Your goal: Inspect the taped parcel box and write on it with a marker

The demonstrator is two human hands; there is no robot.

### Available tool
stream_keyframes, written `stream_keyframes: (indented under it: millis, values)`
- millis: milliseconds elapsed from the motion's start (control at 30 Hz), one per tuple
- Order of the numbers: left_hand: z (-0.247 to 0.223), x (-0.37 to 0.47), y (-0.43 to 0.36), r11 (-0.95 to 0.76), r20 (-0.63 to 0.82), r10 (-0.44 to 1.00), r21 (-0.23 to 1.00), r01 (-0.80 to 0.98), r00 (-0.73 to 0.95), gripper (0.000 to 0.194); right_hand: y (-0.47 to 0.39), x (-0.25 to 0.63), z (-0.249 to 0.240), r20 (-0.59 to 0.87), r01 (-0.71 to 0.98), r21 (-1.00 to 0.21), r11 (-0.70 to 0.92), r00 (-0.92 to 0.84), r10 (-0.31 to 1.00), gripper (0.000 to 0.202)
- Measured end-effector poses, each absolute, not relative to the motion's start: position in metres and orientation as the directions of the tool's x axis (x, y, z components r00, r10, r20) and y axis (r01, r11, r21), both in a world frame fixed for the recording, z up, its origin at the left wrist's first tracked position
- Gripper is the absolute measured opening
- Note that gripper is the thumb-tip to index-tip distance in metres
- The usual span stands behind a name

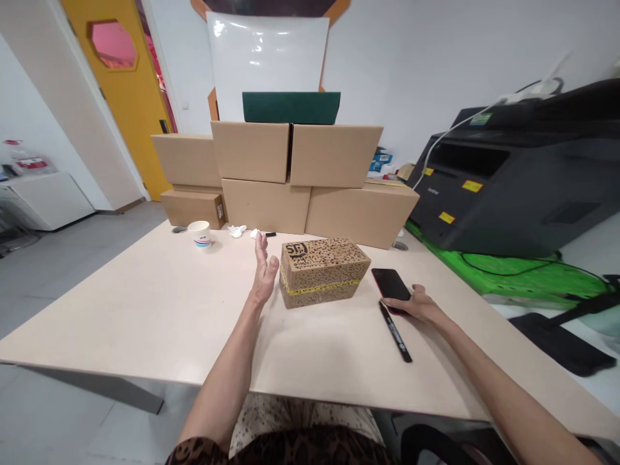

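A small cardboard box (322,271) with black speckled marks, black lettering and a yellow band sits on the table (145,310). My left hand (265,271) is raised beside its left end, fingers stretched out and nothing in them; a narrow gap seems to part hand and box. To the right of the box, my right hand (417,305) grips the lower end of a black smartphone (389,284) with a red edge, thumb across its near edge. The phone lies on or just above the tabletop. Just below it is a black marker pen (396,333), slanting toward me.
Several plain cardboard boxes (266,206) are stacked along the back, with a dark green box (290,107) on top. A paper cup (199,234), crumpled tissues (237,231) and a small black piece (270,234) lie before them. A large dark printer (513,187) stands right.
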State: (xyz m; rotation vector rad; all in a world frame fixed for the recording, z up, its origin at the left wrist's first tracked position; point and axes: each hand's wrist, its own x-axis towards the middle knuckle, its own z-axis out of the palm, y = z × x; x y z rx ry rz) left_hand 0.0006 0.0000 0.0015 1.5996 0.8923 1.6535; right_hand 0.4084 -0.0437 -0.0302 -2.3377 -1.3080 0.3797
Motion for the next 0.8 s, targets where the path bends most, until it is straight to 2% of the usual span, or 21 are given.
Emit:
stream_keyframes:
  millis: [100, 167, 233, 300, 400, 467, 500, 567, 600, 633, 700, 733, 800]
  values:
    - [0.003, 0.002, -0.001, -0.575, 0.572, 0.816, 0.818, -0.002, -0.086, 0.102, -0.046, 0.404, -0.028, -0.085, 0.447, -0.808, -0.384, 0.557, 0.826, 0.083]
    - [0.005, 0.002, 0.000, -0.595, 0.591, 0.795, 0.803, 0.011, -0.136, 0.100, -0.049, 0.397, -0.029, -0.093, 0.283, -0.912, -0.297, 0.563, 0.822, 0.066]
    - [0.007, 0.002, -0.001, -0.625, 0.619, 0.760, 0.780, 0.041, -0.198, 0.097, -0.055, 0.390, -0.031, -0.084, 0.209, -0.947, -0.244, 0.573, 0.816, 0.057]
    - [0.010, 0.002, -0.004, -0.670, 0.668, 0.687, 0.734, 0.106, -0.287, 0.089, -0.063, 0.384, -0.031, -0.065, 0.172, -0.963, -0.208, 0.599, 0.798, 0.057]
    - [0.014, 0.005, -0.017, -0.739, 0.780, 0.487, 0.608, 0.292, -0.392, 0.067, -0.078, 0.373, -0.023, 0.010, 0.076, -0.996, -0.050, 0.645, 0.764, 0.063]
    - [0.014, 0.012, -0.035, -0.786, 0.869, 0.362, 0.479, 0.391, -0.336, 0.051, -0.089, 0.360, -0.012, 0.086, 0.005, -0.994, 0.109, 0.643, 0.761, 0.069]
    - [0.014, 0.017, -0.045, -0.827, 0.911, 0.324, 0.404, 0.391, -0.254, 0.045, -0.094, 0.350, -0.005, 0.117, -0.023, -0.985, 0.169, 0.630, 0.768, 0.074]
    - [0.013, 0.032, -0.069, -0.897, 0.934, 0.354, 0.356, 0.264, -0.055, 0.039, -0.103, 0.327, 0.008, 0.155, -0.081, -0.964, 0.252, 0.597, 0.787, 0.086]
    - [0.012, 0.040, -0.081, -0.895, 0.906, 0.421, 0.407, 0.185, 0.040, 0.039, -0.106, 0.313, 0.014, 0.166, -0.117, -0.955, 0.273, 0.550, 0.818, 0.090]
    - [0.011, 0.049, -0.093, -0.843, 0.839, 0.535, 0.522, 0.128, 0.104, 0.040, -0.109, 0.298, 0.019, 0.169, -0.155, -0.947, 0.281, 0.504, 0.847, 0.090]
    - [0.011, 0.066, -0.112, -0.643, 0.630, 0.759, 0.765, 0.037, 0.163, 0.049, -0.114, 0.268, 0.024, 0.179, -0.207, -0.937, 0.281, 0.408, 0.895, 0.087]
    - [0.011, 0.073, -0.119, -0.535, 0.529, 0.827, 0.845, -0.026, 0.189, 0.056, -0.115, 0.254, 0.025, 0.215, -0.206, -0.929, 0.307, 0.374, 0.902, 0.081]
    - [0.012, 0.080, -0.129, -0.364, 0.383, 0.894, 0.923, -0.122, 0.231, 0.070, -0.117, 0.228, 0.025, 0.305, -0.172, -0.914, 0.368, 0.306, 0.902, 0.071]
